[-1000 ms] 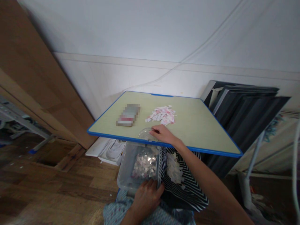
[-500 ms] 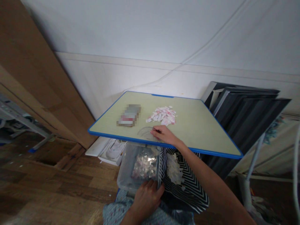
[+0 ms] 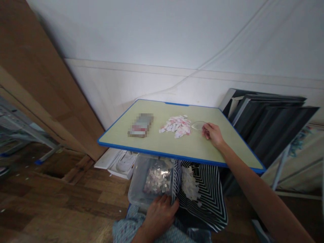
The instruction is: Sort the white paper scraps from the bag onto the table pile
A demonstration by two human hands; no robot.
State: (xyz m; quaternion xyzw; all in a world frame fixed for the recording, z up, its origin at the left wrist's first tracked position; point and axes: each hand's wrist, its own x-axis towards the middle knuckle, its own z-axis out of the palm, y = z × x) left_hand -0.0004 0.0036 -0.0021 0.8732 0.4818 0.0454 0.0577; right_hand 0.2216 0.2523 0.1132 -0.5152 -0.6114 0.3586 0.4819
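Note:
My right hand (image 3: 213, 133) pinches a clear protractor (image 3: 197, 125) over the right half of the yellow-green tabletop (image 3: 152, 146). The protractor's curved edge points left, close to a heap of small white and pink flakes (image 3: 177, 125). Below the table's front edge, my left hand (image 3: 160, 212) has its fingers curled over the near rim of a clear plastic bin (image 3: 136, 194). Inside the bin lies a shiny transparent bag of similar small pieces (image 3: 157, 179). A pixelated flat object (image 3: 140, 125) rests on the tabletop, left of the heap.
Right of the bin, a black-and-white striped cloth (image 3: 215, 199) holds pale flakes (image 3: 189, 185). An open white box (image 3: 124, 165) sits on the wooden floor. Dark panels (image 3: 273, 125) lean at the right, and a large cardboard sheet (image 3: 50, 81) stands left. A white wall rises behind the table.
My right hand has carried the protractor from the table's front edge, left of centre, back and to the right, past the heap. My left hand stays at the bin.

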